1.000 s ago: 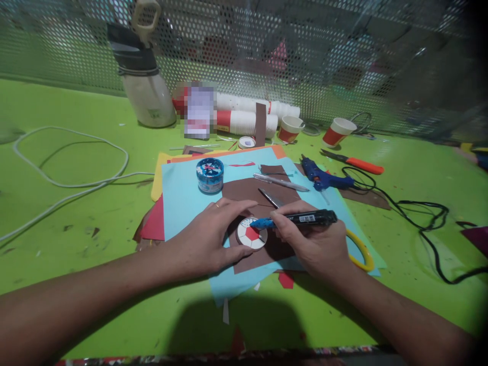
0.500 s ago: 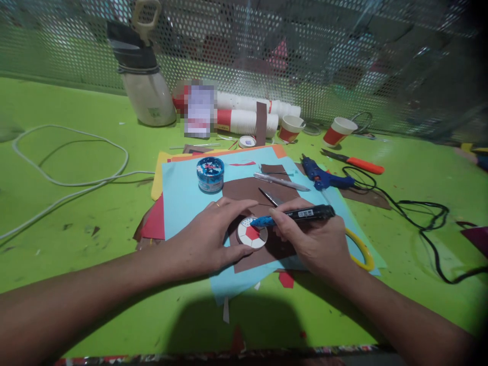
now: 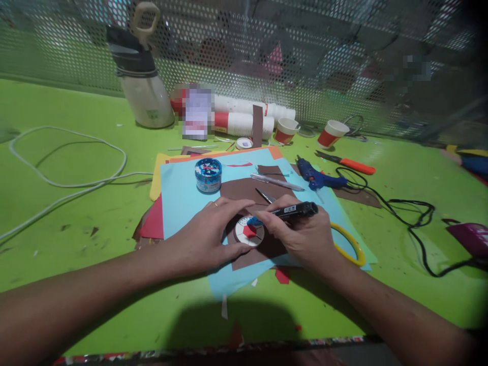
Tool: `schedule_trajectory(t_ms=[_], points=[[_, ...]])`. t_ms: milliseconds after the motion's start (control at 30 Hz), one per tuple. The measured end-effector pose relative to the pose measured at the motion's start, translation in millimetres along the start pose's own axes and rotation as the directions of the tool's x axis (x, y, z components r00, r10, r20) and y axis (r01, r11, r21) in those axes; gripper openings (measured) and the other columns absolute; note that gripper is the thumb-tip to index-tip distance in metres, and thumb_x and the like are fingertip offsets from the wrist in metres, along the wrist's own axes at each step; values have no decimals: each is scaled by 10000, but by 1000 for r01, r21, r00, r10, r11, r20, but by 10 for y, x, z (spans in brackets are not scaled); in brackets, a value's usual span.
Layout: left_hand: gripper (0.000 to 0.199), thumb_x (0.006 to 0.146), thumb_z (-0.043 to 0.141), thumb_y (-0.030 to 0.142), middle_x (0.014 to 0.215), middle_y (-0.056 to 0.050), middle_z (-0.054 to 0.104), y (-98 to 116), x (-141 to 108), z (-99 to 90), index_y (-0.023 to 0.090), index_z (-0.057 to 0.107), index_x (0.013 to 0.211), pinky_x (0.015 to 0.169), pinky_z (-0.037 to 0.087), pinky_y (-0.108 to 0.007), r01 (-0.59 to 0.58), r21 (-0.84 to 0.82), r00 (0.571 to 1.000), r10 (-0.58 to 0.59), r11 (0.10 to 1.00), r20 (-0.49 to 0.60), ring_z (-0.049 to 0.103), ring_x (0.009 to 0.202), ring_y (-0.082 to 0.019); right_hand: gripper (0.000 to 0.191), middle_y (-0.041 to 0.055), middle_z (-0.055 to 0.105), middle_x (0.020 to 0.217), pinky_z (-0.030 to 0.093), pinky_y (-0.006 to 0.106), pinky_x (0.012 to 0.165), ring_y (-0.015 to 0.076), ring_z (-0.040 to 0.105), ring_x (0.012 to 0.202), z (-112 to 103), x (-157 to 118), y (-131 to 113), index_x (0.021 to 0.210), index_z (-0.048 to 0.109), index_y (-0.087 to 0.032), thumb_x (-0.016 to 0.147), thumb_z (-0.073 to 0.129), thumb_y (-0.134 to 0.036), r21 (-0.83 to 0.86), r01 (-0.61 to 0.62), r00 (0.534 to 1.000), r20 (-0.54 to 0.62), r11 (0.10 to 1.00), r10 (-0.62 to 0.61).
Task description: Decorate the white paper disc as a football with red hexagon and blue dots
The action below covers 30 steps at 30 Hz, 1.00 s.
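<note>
A small white disc (image 3: 239, 235) lies on brown paper (image 3: 241, 189). It has a red hexagon in its middle, dark lines running outward and dots on its upper part. My left hand (image 3: 208, 229) steadies the disc from the left, thumb at the lower edge and fingers curved round the upper side. Held in my right hand (image 3: 305, 231) is a black marker (image 3: 295, 210) with a blue front end, its tip against the upper part of the disc. Scissors with a yellow handle (image 3: 353, 244) lie partly hidden under my right hand.
Light blue paper (image 3: 179, 203) lies under the brown sheet. Around it are a blue-stained jar (image 3: 208, 175), a pen (image 3: 277, 182), a blue glue gun (image 3: 318, 175) with a black cord, an orange-handled cutter (image 3: 356, 165), paper cups (image 3: 332, 134) and a white-and-grey jug (image 3: 147, 96).
My right hand and the marker have shifted slightly left, and the marker tip sits a little further left on the disc. The whole view has also shifted slightly.
</note>
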<state>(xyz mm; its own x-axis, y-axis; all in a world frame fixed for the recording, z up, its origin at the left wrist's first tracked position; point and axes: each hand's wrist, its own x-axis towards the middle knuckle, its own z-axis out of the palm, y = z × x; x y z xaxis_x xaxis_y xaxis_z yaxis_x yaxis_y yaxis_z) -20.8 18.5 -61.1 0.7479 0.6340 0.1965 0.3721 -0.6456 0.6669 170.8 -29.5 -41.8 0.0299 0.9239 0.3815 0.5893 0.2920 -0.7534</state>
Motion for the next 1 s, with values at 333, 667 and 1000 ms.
schedule_trajectory(t_ms=[333,667,1000], points=[[597,807,710,332,1369,-75,540,-17,-8,13,268,448,1339,1024,418,-461,37,-66,999,-38,997,-18,506,1215,-283,150,-33,604,556,451,203,460,88,551,465,-190,-48,-101,744,662,-178,835,688,-295,183,60,973,-230,981,-17],[738,688,761,191,1283,-98,564,-37,-33,88,241,458,1358,1055,398,-473,162,-122,985,-168,979,-41,503,1200,-296,285,-47,534,463,395,216,451,92,473,432,-390,182,-19,771,598,-175,855,634,-445,269,-131,917,-333,954,220],[700,699,757,210,1242,-99,586,-24,-39,50,221,488,1345,1022,428,-455,83,-153,994,-93,985,-55,539,1151,-286,415,-9,582,547,448,268,534,115,528,497,-198,745,-48,730,603,-145,741,689,-550,467,-241,962,-2,851,274]])
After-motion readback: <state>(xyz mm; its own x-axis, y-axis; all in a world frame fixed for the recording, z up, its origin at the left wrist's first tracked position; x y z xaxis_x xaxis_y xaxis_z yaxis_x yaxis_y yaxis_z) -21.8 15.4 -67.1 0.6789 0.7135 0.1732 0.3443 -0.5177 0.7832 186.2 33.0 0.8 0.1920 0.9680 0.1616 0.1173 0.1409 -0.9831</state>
